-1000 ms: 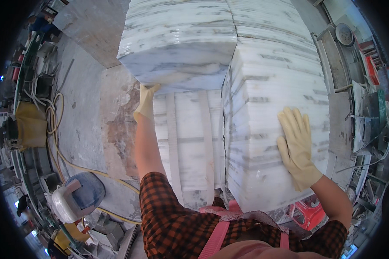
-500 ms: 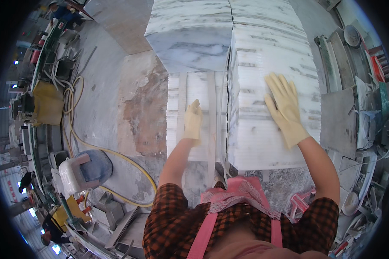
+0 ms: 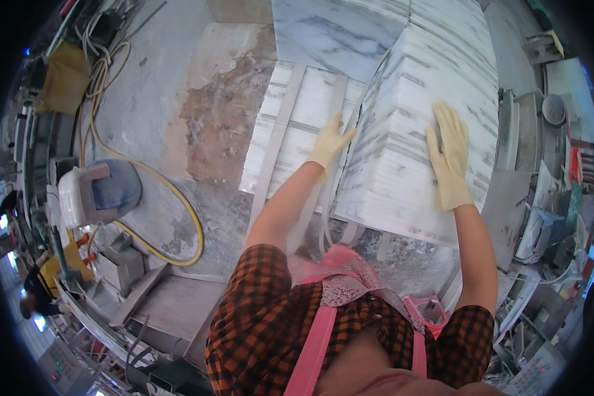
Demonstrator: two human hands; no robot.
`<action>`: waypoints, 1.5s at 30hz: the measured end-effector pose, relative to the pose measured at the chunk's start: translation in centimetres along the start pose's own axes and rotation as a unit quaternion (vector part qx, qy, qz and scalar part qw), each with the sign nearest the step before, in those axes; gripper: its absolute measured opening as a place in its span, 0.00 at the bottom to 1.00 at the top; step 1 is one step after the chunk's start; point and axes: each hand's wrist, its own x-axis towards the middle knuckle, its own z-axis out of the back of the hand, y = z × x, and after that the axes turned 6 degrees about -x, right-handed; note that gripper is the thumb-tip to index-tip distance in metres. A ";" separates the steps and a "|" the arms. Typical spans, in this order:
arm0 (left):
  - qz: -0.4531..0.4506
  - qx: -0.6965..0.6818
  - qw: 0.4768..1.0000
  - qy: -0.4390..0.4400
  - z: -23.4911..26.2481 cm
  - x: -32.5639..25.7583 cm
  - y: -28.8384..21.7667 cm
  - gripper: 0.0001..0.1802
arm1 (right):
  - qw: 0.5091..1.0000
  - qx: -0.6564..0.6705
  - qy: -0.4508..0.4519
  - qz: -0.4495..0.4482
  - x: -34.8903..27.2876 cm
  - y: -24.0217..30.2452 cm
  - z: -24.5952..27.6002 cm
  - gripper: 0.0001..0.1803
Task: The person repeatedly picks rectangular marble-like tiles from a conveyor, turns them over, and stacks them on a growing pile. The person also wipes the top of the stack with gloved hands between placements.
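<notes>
1. L hand (image 3: 330, 145), gloved: thumb & fingers apart, nothing seen in grip. It's over the low stack (image 3: 312, 99), close to the side of the tall stack (image 3: 406, 158); can't tell if you're touching either.
2. R hand (image 3: 450, 155), gloved: fingers extended, palm down on the tall stack's lined upper face, nothing gripped.
3. Tall stack = white slabs w/ grey streaks, in front of you & to the R. Low stack sits just L of it, w/ pale straps (image 3: 280, 142) running across.
4. Rear stack (image 3: 340, 33), grey-veined front face, stands beyond the low stack.
5. Floor to your L: yellow hose (image 3: 190, 211), loop near the tub (image 3: 117, 188).
6. Pink-red stool (image 3: 428, 313) by your R side, partly hidden.
</notes>
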 end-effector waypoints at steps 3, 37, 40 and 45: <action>0.069 0.006 0.997 0.042 -1.6 -0.2 -0.6 0.41 | 1.000 -0.018 0.012 -0.005 0.0 -0.1 -0.1 0.27; -0.054 0.313 0.925 0.208 0.1 -1.8 -5.4 0.40 | 1.000 -0.009 -0.015 0.002 -0.1 0.0 0.2 0.26; -0.056 0.282 0.940 0.183 -0.1 -1.9 -4.9 0.40 | 1.000 -0.012 -0.016 -0.002 -0.1 0.0 0.3 0.26; -0.042 0.257 0.947 0.189 0.3 -2.3 -5.2 0.38 | 1.000 -0.012 -0.027 0.005 -0.4 0.0 -0.1 0.26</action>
